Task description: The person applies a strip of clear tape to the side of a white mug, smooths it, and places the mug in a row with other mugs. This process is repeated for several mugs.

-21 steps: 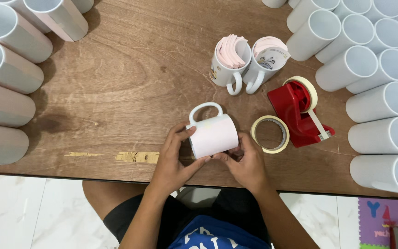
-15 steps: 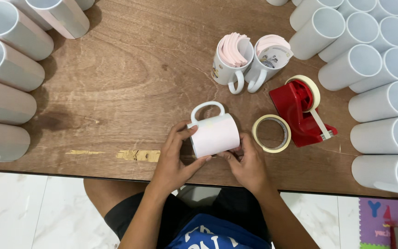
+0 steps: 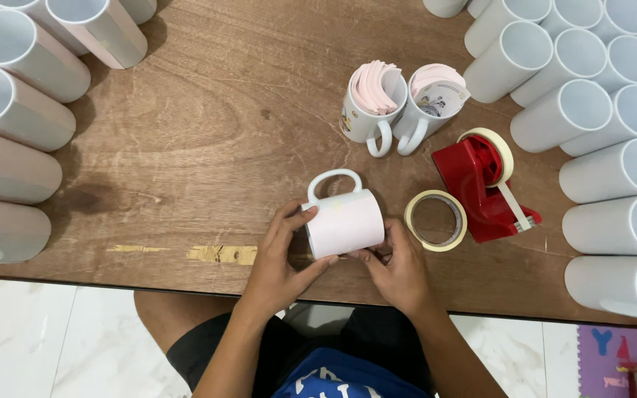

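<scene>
Down at the near edge of the wooden table [image 3: 208, 140] lay a white mug [image 3: 342, 221] on its side, wrapped in a pale pink sheet, its handle pointing to the far side. We held it between both hands. Our left hand [image 3: 278, 262] clasped its left end, thumb under the near side and fingers curled over the top; our right hand [image 3: 399, 269] pressed the near right edge of the sheet with fingertips against the mug's wall, so both grips were closed on the mug.

Just to the right of it, a loose roll of tape [image 3: 436, 220] lay flat, close beside our right hand, and beyond that stood a red tape dispenser [image 3: 481, 188] with its own roll. Farther off, two printed mugs [image 3: 399, 103] stood together, stuffed with curled pink sheets. Rows of white mugs on the left [image 3: 9, 125] and rows of white mugs on the right [image 3: 599, 133] lay on their sides, well apart from our hands. Both forearms rose from the near edge, wrists bent inward toward the mug.
</scene>
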